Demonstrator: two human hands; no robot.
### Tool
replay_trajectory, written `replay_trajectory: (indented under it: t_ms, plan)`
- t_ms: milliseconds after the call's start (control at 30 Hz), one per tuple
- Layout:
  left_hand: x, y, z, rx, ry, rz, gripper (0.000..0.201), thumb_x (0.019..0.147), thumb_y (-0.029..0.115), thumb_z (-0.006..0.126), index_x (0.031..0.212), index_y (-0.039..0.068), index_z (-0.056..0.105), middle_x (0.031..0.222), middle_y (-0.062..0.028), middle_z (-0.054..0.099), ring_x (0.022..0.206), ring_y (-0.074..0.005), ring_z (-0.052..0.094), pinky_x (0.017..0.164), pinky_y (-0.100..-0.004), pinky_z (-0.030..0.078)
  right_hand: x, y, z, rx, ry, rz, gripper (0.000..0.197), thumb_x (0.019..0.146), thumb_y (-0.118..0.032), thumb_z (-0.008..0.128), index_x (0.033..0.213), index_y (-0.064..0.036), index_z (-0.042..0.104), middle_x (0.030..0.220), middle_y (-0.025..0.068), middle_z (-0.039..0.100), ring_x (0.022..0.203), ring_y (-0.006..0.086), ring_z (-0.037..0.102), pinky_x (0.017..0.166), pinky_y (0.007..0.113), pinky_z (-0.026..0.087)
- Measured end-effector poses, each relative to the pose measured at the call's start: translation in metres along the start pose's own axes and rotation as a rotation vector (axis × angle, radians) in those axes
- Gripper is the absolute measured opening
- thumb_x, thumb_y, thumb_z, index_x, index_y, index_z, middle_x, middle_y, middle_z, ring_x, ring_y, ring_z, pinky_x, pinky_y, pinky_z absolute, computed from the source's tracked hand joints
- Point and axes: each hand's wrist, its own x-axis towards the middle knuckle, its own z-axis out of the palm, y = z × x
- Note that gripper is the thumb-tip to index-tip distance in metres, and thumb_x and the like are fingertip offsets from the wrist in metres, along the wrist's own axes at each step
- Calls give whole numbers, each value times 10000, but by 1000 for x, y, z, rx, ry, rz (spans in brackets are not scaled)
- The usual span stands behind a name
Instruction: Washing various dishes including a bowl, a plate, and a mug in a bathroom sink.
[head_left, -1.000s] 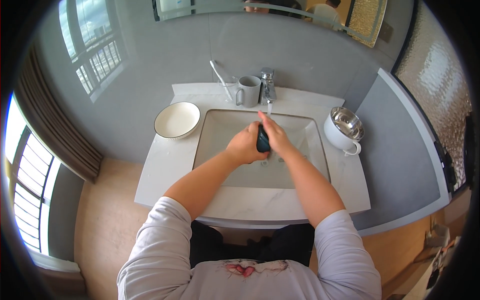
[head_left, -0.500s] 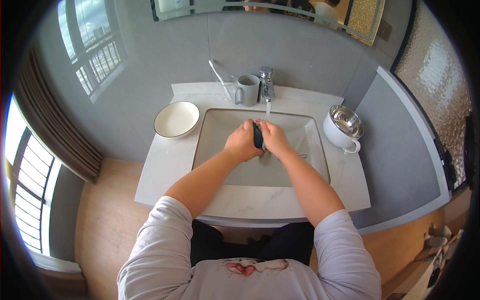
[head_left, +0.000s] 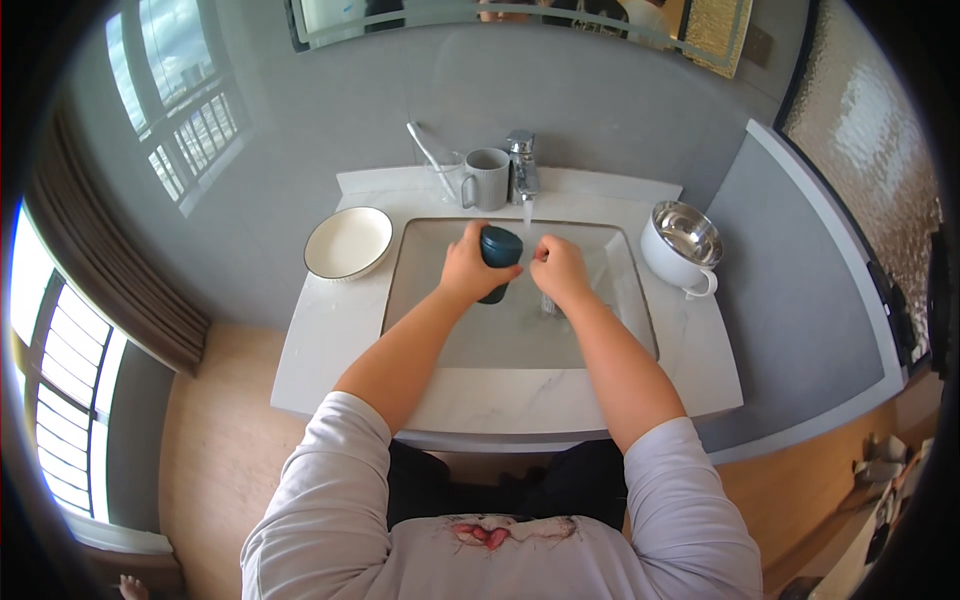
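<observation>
Over the sink (head_left: 450,345), my left hand (head_left: 464,268) wraps round a dark teal tumbler (head_left: 501,246), its round top facing up and tilted slightly. To its right my right hand (head_left: 561,268) is closed, fingers curled in, apart from the tumbler; what it holds, if anything, is hidden. A small shiny, clear-looking shape shows below this hand, too unclear to name. Water runs from the chrome faucet (head_left: 522,165) just beyond both hands.
A white dark-rimmed bowl (head_left: 349,243) sits on the counter (head_left: 330,350) at the left. Behind the sink stand a grey mug (head_left: 487,180) and a clear cup with a white toothbrush (head_left: 428,150). At the right is a white steel-lined cup with a handle (head_left: 684,247).
My hands have moved apart. The tumbler, mostly covered between both hands before, is now in my left hand alone with its top showing. My right hand has shifted right and curled closed.
</observation>
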Motion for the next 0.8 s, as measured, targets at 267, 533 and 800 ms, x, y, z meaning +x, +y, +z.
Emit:
replay_trajectory:
  t_ms: [267, 533, 800]
  plan:
    - [16, -33, 9, -875, -48, -573, 666, 802, 537, 693, 1265, 108, 482, 1119, -115, 610, 980, -253, 639, 797, -383, 550, -3, 17, 9, -102, -344, 155, 437, 705, -180, 726, 1097, -26, 605, 1060, 201, 645, 1054, 372, 611, 867, 399, 498]
    - [16, -52, -8, -1257, -563, -804, 623, 929, 661, 366, 1137, 129, 615, 992, -107, 684, 853, -275, 669, 714, -415, 582, -1, -5, -6, 501, -231, -124, 662, 612, -124, 869, 1187, -94, 541, 1180, 112, 566, 997, 242, 591, 869, 358, 496]
    - [7, -71, 24, -974, -551, -626, 453, 983, 452, 439, 1307, 148, 529, 1155, -88, 640, 1015, -271, 624, 842, -415, 533, 2, -10, -40, 500, -346, -134, 322, 681, -75, 827, 702, -56, 506, 1307, 90, 509, 1029, 158, 560, 844, 279, 453]
